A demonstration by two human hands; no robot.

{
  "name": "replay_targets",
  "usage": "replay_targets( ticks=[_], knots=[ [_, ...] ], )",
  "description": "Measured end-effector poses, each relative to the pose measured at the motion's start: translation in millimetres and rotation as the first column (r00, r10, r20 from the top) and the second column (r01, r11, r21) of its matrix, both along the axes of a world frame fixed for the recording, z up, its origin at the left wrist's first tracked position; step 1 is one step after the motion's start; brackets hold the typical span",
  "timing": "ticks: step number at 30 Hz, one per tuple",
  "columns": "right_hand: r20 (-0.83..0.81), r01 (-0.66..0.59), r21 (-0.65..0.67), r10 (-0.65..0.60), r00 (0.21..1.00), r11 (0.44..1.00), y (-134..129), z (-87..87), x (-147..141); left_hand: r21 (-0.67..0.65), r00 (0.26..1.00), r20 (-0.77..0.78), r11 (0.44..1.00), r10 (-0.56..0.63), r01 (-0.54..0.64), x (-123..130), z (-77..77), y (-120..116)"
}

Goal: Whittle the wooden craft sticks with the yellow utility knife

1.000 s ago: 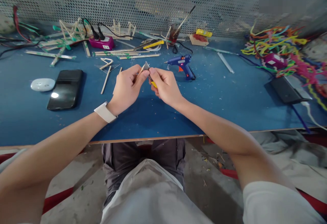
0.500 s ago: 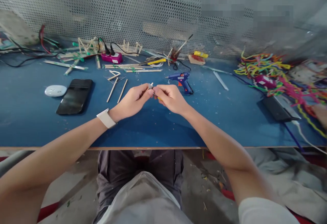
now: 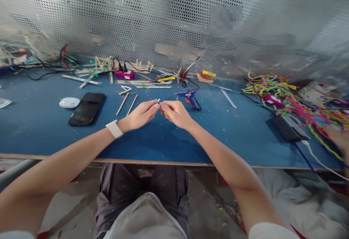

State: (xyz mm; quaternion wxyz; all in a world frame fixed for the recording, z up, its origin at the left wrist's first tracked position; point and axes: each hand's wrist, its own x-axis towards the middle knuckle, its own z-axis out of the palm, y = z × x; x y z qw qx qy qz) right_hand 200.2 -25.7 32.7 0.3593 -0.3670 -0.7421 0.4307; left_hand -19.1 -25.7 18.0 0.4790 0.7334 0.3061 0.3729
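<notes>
My left hand (image 3: 143, 114) is closed in a pinch above the blue table, on a short pale wooden stick (image 3: 159, 100) whose tip pokes out beyond the fingers. Close against it, my right hand (image 3: 177, 114) is wrapped round a slim yellow-handled tool (image 3: 166, 113). Fingers cover most of this tool, so its exact kind is hidden; something thin and grey shows between the fingertips. A blue hot glue gun (image 3: 190, 96) lies just beyond my right hand. Two loose wooden sticks (image 3: 132, 104) rest to the left of my left hand.
At left are a black phone (image 3: 86, 109) and a white mouse (image 3: 69, 102). A pink power strip (image 3: 124, 73), stick frames and a yellow cutter (image 3: 166, 79) line the back by the perforated metal panel. Colourful pipe cleaners (image 3: 269, 86), a black box (image 3: 289, 128) and another person's hand (image 3: 336, 137) are right.
The camera view has tilted up and shifted slightly, moving the table items lower in the picture. My hands stay together at the stick, with little change in grip.
</notes>
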Motion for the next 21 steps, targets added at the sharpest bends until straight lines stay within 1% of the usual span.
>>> replay_targets(
  ticks=[6, 14, 21],
  knots=[
    [-0.042, 0.034, -0.017, -0.034, 0.999, 0.999, -1.6, -3.6, -5.5, -0.013, 0.998, -0.006, 0.998, 0.064, -0.064, 2.6, -4.1, 1.7],
    [-0.043, 0.071, -0.002, -0.071, 0.997, 0.997, -0.9, -8.1, -7.2, -0.081, 0.999, 0.013, 0.996, 0.043, -0.042, 6.5, -3.0, 2.9],
    [-0.051, 0.082, 0.008, -0.081, 0.995, 0.997, -0.6, -9.4, -6.2, -0.095, 0.999, -0.002, 0.994, 0.047, -0.047, 6.9, -2.1, 3.0]
  ],
)
